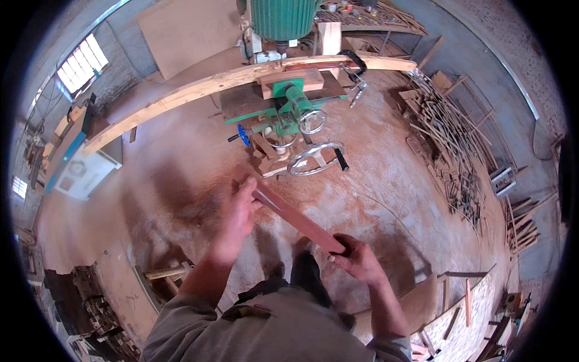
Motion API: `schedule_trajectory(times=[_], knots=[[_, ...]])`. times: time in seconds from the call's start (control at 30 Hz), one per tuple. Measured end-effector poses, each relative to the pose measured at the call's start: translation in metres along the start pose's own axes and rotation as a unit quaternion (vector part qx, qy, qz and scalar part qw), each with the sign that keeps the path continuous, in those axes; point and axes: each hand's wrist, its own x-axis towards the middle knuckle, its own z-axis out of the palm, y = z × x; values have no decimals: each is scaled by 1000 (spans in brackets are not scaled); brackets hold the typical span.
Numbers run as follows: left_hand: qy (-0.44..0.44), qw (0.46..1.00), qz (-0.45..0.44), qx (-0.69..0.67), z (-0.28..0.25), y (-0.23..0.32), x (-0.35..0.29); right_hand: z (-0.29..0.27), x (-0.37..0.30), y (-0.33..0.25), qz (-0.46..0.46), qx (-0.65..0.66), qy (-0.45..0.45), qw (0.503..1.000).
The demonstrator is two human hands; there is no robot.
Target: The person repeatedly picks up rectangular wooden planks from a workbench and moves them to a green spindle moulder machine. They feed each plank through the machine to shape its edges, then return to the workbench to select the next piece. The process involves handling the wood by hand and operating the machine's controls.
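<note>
A reddish-brown wooden strip point(300, 222) slants across the middle in front of my body, held at both ends. My left hand point(243, 205) is closed around its upper left end. Its lower right end sits in my right hand point(357, 259), thumb on top and fingers wrapped beneath. Beyond the strip stands a green drilling or mortising machine point(283, 21) with a clamp vise point(297, 99) and a chrome handwheel point(316, 159). A wooden block point(309, 78) lies in the vise, apart from both hands.
A long pale beam point(181, 95) runs across the machine, with a black clamp point(356, 63) at its right. Scrap sticks point(449, 136) are heaped on the right. A white and teal cabinet point(84, 169) stands at the left. Stacked wood pieces point(99, 308) lie lower left; sawdust covers the floor point(386, 181).
</note>
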Motion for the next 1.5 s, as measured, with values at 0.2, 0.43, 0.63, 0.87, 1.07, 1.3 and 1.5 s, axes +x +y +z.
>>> schedule_trajectory(times=[0.2,0.43,0.63,0.87,1.07,1.3,1.5], knots=[[51,994,-10,-93,-43,16,29,-45,88,-5,-39,148,-28,988],[105,982,83,-135,-56,48,67,-90,177,-13,-73,203,74,974],[151,959,179,-162,-92,98,128,-142,218,0,-23,266,189,945],[201,951,173,-157,-135,107,287,-157,248,17,29,221,229,948],[207,954,156,-154,-128,107,381,-151,258,25,95,207,276,934],[184,964,112,-154,-144,103,426,-141,261,40,173,210,300,915],[139,978,121,-100,-153,98,442,-156,290,46,157,205,265,929]])
